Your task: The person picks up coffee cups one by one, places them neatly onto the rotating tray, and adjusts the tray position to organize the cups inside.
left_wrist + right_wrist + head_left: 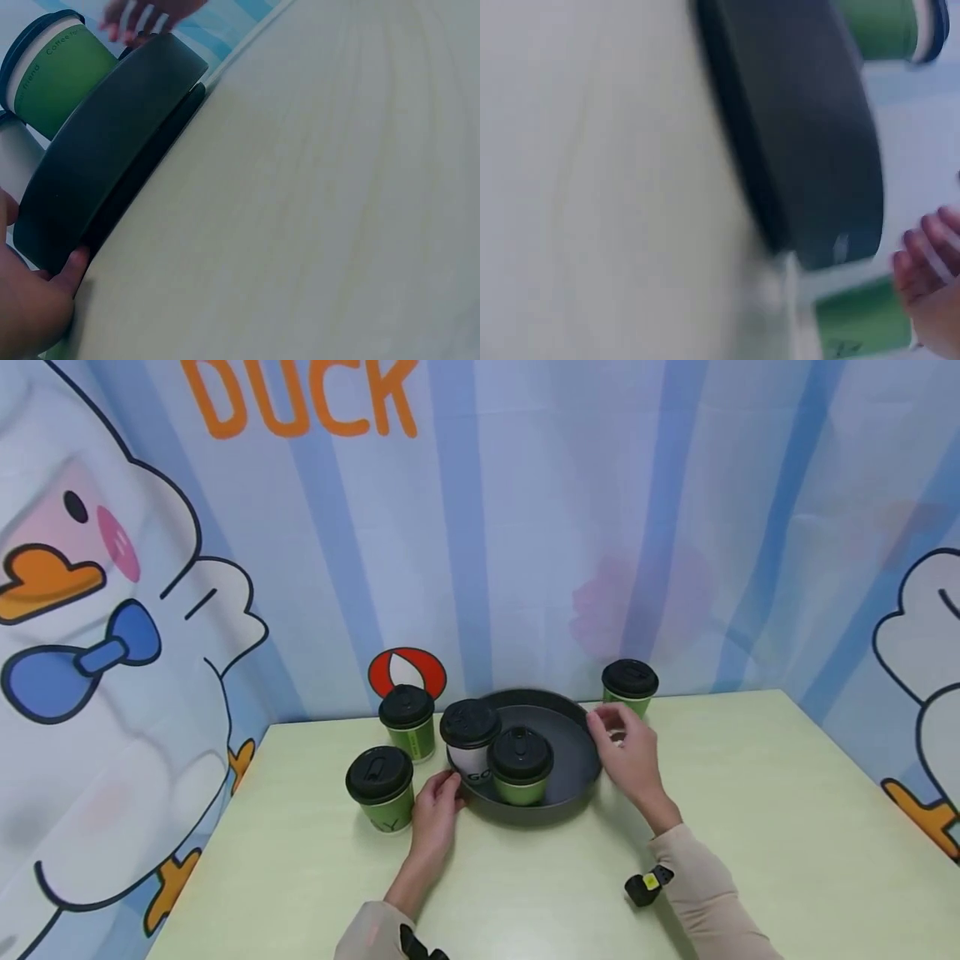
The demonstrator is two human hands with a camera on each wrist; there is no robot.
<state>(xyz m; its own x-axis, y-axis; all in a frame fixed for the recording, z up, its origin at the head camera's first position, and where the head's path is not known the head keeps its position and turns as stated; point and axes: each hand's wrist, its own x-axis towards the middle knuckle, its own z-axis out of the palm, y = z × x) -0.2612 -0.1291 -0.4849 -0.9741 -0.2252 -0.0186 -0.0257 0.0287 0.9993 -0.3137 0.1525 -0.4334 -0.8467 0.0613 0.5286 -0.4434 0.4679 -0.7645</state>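
A dark grey round tray (576,756) stands on the table with two lidded paper cups in it: a white cup (469,737) at the left and a green cup (521,764) in front. My left hand (435,817) grips the tray's left edge, its thumb and fingers on the wall and underside in the left wrist view. Beside the right rim is my right hand (632,757), fingers loosely bent. In the right wrist view that hand (936,289) appears apart from the tray, holding nothing. Behind it stands another green cup (630,683), partly hidden.
Two more green cups with black lids stand left of the tray, one nearer (382,789) and one farther back (407,722). The pale table (765,827) ends at a striped curtain (517,527) printed with ducks.
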